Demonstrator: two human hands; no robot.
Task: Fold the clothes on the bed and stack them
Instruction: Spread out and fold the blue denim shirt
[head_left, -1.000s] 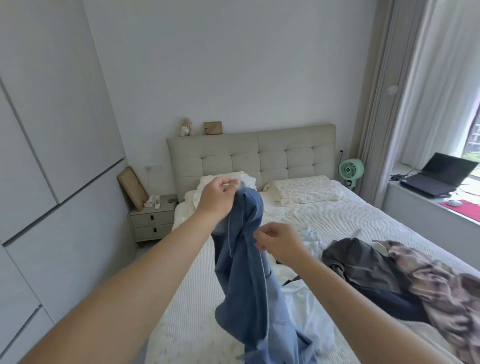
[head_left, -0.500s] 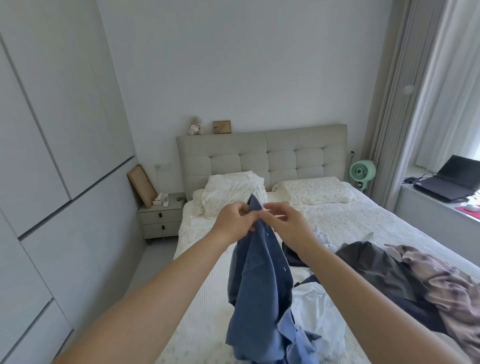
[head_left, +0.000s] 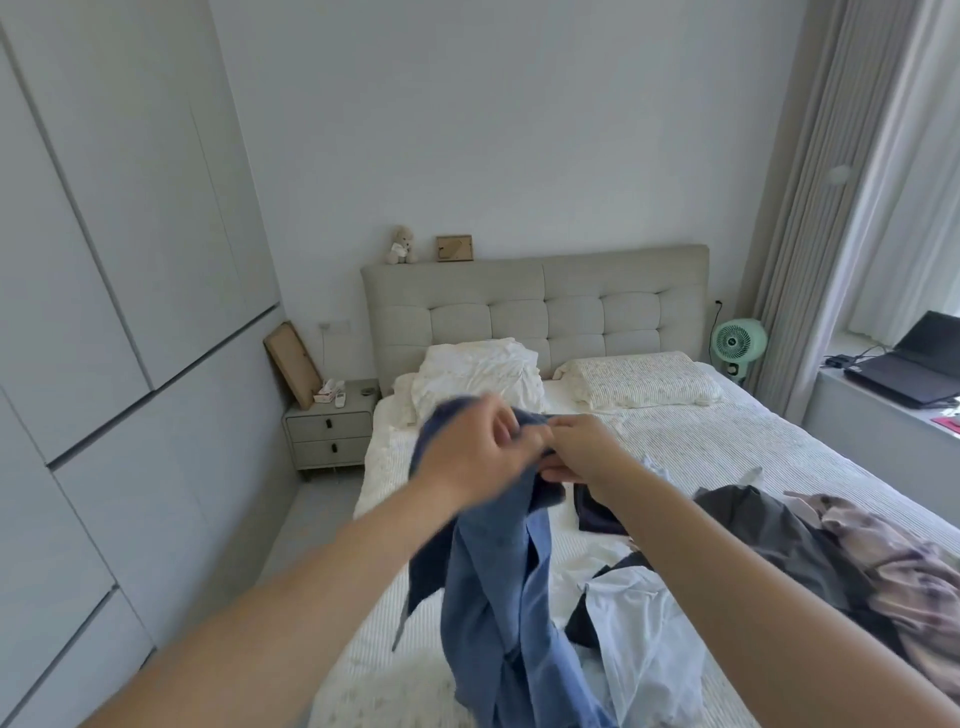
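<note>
Sorting out a blue shirt above the bed

Over the bed (head_left: 727, 441), the blue shirt (head_left: 498, 582) hangs bunched from both hands, left hand (head_left: 475, 457) and right hand (head_left: 584, 449) gripping its top edge close together; best spread them apart to the shoulders first.

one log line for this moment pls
step: sorting out blue shirt | left hand: grips shirt top | right hand: pinches shirt top | shirt: hanging over bed | folded: not yet

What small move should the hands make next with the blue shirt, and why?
Probably draw the left hand and right hand apart to spread the blue shirt. Both pinch its top edge close together, and it hangs bunched and twisted above the bed.
</note>
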